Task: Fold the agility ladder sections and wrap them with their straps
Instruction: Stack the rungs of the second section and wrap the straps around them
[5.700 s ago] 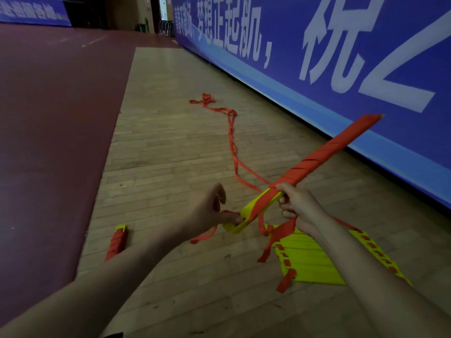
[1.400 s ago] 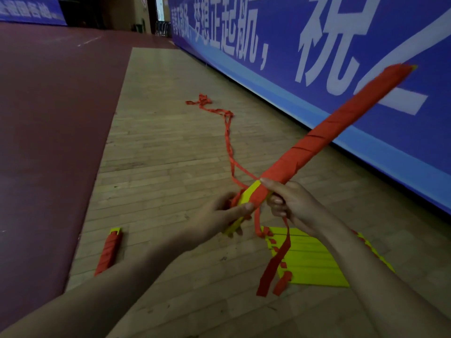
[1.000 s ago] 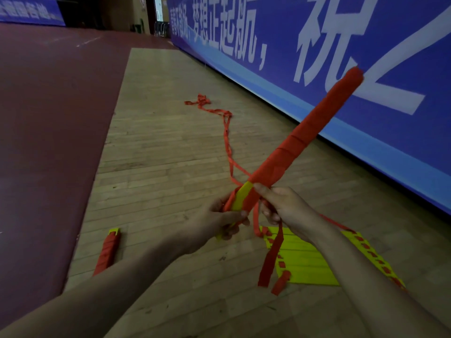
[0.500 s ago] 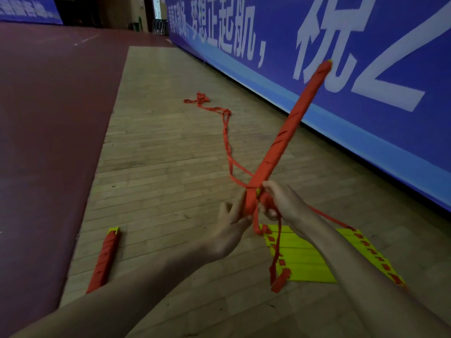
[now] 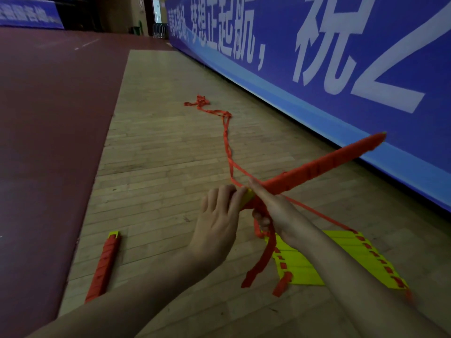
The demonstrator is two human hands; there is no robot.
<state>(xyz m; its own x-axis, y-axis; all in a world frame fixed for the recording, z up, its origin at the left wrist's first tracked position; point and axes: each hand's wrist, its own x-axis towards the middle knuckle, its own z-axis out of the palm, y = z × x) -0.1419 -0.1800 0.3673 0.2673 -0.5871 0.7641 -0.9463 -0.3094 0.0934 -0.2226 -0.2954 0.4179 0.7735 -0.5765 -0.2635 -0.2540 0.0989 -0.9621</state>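
Observation:
I hold a long bundle of folded ladder rungs (image 5: 317, 165), wound almost fully in red strap, pointing up and right toward the banner. My right hand (image 5: 275, 211) grips its near end, with loose strap ends (image 5: 261, 262) hanging from the fist. My left hand (image 5: 219, 215) touches the bare yellow tip of the bundle with its fingertips, fingers curled at it. A flat stack of yellow rungs (image 5: 317, 262) with red strap lies on the floor under my right forearm. A second wrapped bundle (image 5: 103, 264) lies on the floor at the left.
A long loose red strap (image 5: 227, 140) trails away over the wooden floor to a tangle near the wall. A blue banner wall (image 5: 317, 57) runs along the right. Dark red flooring (image 5: 48, 142) borders the wood on the left.
The bundle has swung down from steeply upright to a lower slant toward the right. My left hand has shifted from the bundle's side to its yellow tip.

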